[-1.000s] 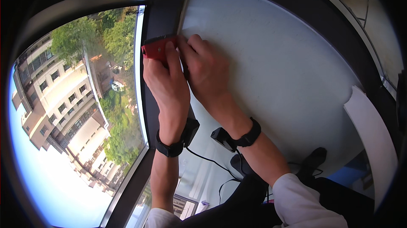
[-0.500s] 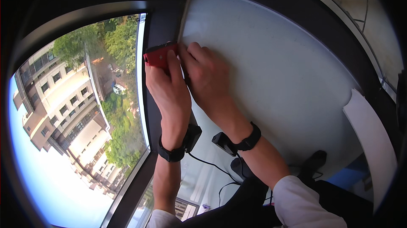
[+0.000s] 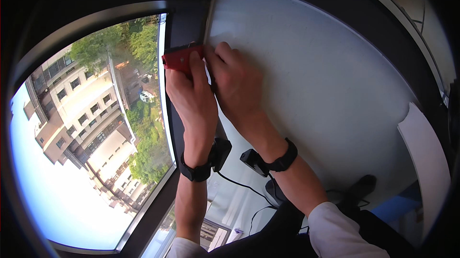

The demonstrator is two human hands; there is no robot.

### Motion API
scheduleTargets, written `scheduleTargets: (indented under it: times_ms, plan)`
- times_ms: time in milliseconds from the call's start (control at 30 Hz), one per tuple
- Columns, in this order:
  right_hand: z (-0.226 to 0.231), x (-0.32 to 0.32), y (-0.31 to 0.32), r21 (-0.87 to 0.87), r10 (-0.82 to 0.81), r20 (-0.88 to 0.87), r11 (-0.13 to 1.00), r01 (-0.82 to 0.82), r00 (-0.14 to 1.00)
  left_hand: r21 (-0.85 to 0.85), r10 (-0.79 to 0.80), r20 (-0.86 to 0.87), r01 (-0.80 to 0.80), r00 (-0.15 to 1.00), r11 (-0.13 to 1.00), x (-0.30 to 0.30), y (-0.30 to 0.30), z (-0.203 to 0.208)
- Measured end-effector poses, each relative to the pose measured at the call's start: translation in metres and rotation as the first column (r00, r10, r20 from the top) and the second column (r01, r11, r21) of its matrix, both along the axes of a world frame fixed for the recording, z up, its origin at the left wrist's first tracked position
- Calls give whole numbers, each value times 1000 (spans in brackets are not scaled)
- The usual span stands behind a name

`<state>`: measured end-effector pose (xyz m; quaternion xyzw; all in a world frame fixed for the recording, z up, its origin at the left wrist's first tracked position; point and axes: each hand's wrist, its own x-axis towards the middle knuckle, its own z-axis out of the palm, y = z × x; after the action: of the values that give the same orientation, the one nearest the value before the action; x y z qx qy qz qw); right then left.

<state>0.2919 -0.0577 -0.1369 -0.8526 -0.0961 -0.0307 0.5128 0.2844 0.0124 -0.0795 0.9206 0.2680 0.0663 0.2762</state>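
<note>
A small red block-shaped tool with a black upper edge [image 3: 182, 60] lies across the dark frame strip [image 3: 186, 25]. My left hand [image 3: 192, 97] is closed on it, thumb along its red face and the other fingers mostly hidden. Close beside its right end is my right hand [image 3: 238, 80], fingers curled and pinched at the seam between the frame and the pale panel [image 3: 306, 66]. Whatever the right fingertips hold, if anything, is hidden. Both wrists wear black straps with small black devices.
To the left, a window pane [image 3: 91, 128] shows buildings and trees turned sideways. A white curved board [image 3: 425, 147] stands at the right. Black cables [image 3: 242, 187] hang from the wrist devices past my dark-clothed legs.
The view has shifted slightly, so the window and panel sit a little differently. Both hands keep their places at the red tool and the seam.
</note>
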Motion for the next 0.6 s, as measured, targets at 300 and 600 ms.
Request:
scheduleTargets:
  times_ms: [300,600]
  plan:
    - [10,1,4,7,-11,-31,1000,11,999,35,-19,-23,20,1000,999,4,7,11]
    - [13,9,7,40,-31,-31,999,33,999,2,-38,41,38,998,999,12,8,11]
